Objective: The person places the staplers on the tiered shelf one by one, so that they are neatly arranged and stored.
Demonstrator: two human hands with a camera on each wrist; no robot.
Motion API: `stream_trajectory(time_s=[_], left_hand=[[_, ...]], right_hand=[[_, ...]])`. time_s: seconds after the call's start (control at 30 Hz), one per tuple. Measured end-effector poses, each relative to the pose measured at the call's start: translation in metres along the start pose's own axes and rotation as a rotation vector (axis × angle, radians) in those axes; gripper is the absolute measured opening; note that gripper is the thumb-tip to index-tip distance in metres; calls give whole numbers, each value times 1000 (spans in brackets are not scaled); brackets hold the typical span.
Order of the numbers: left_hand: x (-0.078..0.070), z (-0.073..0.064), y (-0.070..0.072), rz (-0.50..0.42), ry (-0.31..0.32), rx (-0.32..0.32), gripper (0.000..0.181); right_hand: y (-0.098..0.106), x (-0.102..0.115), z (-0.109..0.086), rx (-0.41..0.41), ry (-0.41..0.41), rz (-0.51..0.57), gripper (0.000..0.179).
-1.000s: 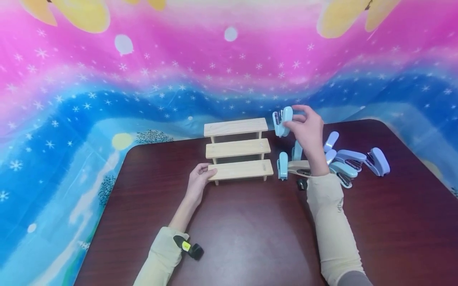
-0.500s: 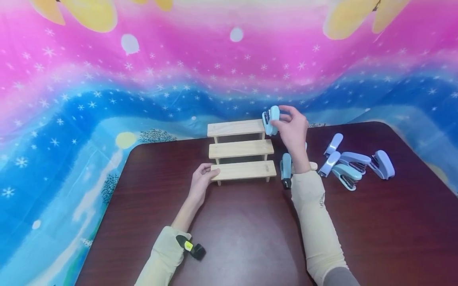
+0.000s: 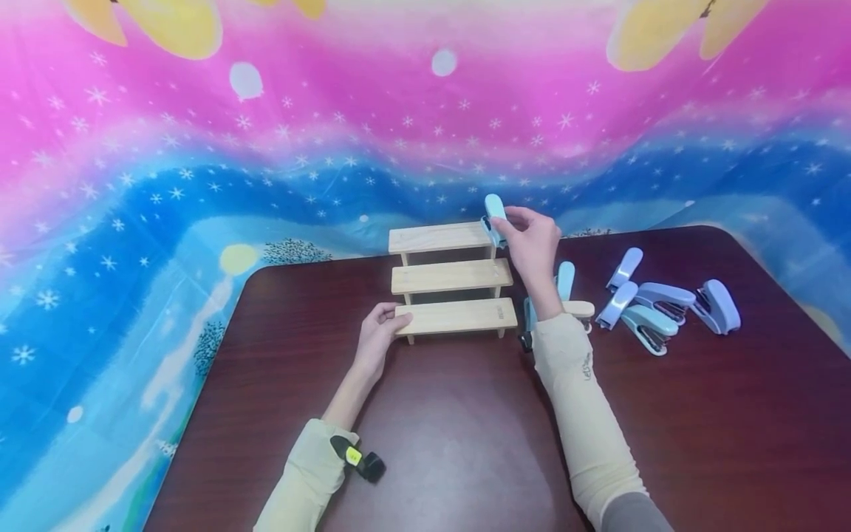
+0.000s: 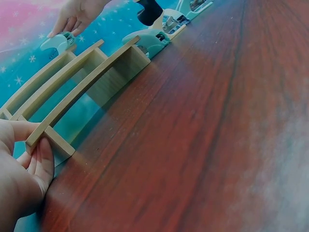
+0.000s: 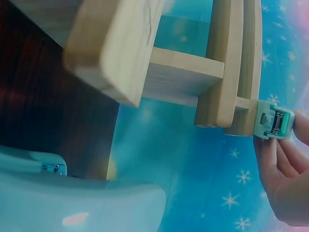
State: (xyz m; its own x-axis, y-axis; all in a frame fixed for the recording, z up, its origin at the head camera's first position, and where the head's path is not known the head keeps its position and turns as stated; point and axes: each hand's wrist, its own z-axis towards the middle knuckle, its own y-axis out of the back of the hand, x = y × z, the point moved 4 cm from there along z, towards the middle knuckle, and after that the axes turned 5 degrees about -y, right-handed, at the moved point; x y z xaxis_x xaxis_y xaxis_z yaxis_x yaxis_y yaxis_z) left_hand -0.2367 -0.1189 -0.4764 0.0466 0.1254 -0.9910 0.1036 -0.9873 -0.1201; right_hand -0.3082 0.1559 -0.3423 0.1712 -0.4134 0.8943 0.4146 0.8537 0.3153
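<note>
A three-tier wooden stand (image 3: 452,316) is on the table. My left hand (image 3: 377,336) pinches the left end of its lowest board between thumb and fingers, as the left wrist view also shows. At the right end of the top board, my right hand (image 3: 534,240) holds a light blue stapler (image 3: 494,214) between thumb and fingers. In the right wrist view that stapler (image 5: 273,120) meets the end of the top board, its front end facing the camera.
Right of the stand, partly behind the right forearm, are a light blue stapler (image 3: 566,279) and a cream stapler (image 3: 580,310). Farther right lies a group of lilac staplers (image 3: 718,307) with one light blue stapler (image 3: 650,329). A patterned cloth (image 3: 332,192) hangs behind the table (image 3: 452,436).
My right hand has carried the light blue stapler leftward, from beside the stand to the top board's right end, turning it somewhat. The left hand keeps its hold on the lowest board.
</note>
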Motion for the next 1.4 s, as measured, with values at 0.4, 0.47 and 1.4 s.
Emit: stream_trajectory(time_s=[0.4,0.47,1.4], left_hand=[[-1,-1,0,30,-4,7,40],[0,-2,0,26,-6,3,39],[0,0,0,-4,-15,21,33]], right_hand=[[-1,4,-2,-52,-43,15,30],[-3,4,-3,-56,-27,3,30],[107,-60,2,154,-27,-315,34]])
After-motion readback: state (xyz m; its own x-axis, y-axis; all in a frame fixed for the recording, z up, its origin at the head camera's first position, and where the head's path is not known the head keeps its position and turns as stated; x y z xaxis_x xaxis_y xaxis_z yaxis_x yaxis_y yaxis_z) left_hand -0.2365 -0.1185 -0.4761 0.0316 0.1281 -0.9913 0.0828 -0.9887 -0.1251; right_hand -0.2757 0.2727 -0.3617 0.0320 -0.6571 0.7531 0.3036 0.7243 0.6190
